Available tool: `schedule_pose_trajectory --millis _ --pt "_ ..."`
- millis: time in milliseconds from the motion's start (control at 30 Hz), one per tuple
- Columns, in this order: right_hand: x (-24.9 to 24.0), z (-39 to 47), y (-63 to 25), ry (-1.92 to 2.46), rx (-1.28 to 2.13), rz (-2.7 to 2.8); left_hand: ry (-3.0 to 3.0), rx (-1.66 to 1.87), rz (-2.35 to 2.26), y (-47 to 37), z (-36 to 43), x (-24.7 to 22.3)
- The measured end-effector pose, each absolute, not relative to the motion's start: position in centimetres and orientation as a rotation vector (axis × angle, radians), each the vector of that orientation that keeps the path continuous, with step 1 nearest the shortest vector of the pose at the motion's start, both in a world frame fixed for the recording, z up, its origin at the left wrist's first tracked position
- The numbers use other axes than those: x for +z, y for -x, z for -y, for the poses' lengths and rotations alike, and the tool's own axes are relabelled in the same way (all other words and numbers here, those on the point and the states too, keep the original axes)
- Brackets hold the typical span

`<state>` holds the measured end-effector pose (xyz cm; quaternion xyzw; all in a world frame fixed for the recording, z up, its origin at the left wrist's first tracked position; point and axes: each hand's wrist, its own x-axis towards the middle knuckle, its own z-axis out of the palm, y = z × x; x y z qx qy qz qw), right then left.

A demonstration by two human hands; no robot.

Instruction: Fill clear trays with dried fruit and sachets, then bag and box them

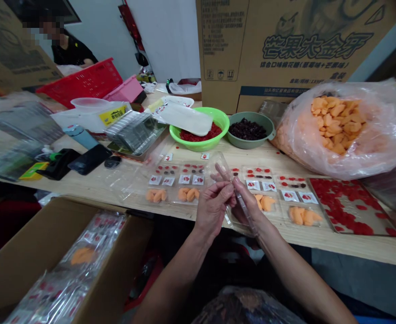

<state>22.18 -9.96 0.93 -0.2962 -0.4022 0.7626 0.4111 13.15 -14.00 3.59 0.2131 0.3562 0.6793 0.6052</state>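
Both hands meet over the table's front edge around a clear plastic tray (244,209). My left hand (214,202) has its thumb and fingers pinched together at the tray's upper edge. My right hand (246,198) grips the tray from the right, its thumb near the left fingertips and some fingers seen through the plastic. Filled clear trays lie in a row on both sides, with orange pieces (299,216), small white packets (289,196) and red and dark pieces (292,182). The tray directly behind my hands is partly hidden.
Behind the row stand a green bowl (224,118), a grey-green bowl (272,130) and a large bag of orange pieces (285,135). A red-covered sheet (356,207) lies right. Stacked clear lids (133,130) sit left. An open carton (25,238) holds packed trays below. A person sits back left.
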Motion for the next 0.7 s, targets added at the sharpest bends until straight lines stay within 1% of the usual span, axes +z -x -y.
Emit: schedule_pose_trajectory --millis 333,533,700 --pt "1.68 9.65 -22.29 0.695 1.963 0.814 -0.501 1.550 -0.823 -13.46 13.61 4.00" --pt "1.57 9.47 -22.52 0.722 1.939 0.838 -0.518 1.545 -0.862 -13.84 13.23 4.31" --pt "1.57 9.56 -22.70 0.689 1.992 0.830 -0.563 1.537 -0.923 -13.79 13.16 4.38"
